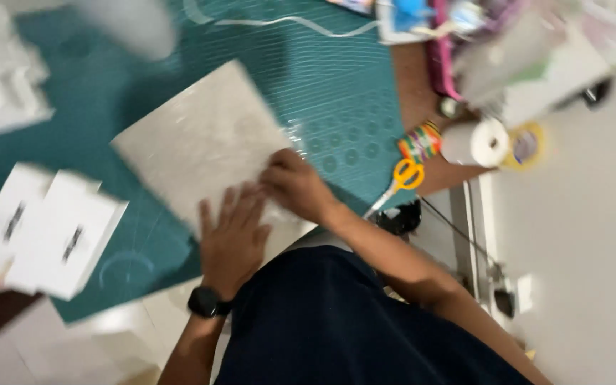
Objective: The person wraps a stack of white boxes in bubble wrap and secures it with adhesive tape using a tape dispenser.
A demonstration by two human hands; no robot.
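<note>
A flat, pale square slab wrapped in clear plastic film [204, 139] lies on a green cutting mat [336, 78]. My left hand [231, 235], with a black watch at the wrist, lies flat and open on the slab's near edge. My right hand [295, 184] has its fingers curled at the slab's near right corner, where the film bunches; the frame is too blurred to show whether it pinches the film.
Two white boxes [51, 232] sit on the mat's left part. Orange-handled scissors [399, 182], a colourful tape roll [420, 140], a white paper roll [475, 142] and a yellow tape roll [525, 146] lie at the right. Cluttered bags [522, 50] sit at the top right.
</note>
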